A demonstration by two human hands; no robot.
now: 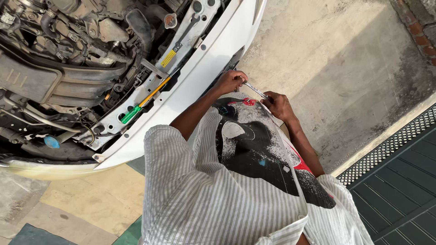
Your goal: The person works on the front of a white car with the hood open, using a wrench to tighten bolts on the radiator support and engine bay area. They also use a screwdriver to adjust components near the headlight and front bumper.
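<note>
Striped shirt [204, 199] nearest; wrench [255, 90] gripped between both hands, against white bumper [200, 77].

A small yellow rectangular label [168, 58] sits on the grey metal crossbar [181, 41] at the front of the engine bay.

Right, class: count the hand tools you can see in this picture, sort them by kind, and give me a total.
Silver spanner, held between left hand and right hand: 1
Green-handled screwdriver, or so it looks, lying on the car's front panel: 1
Total: 2
</note>
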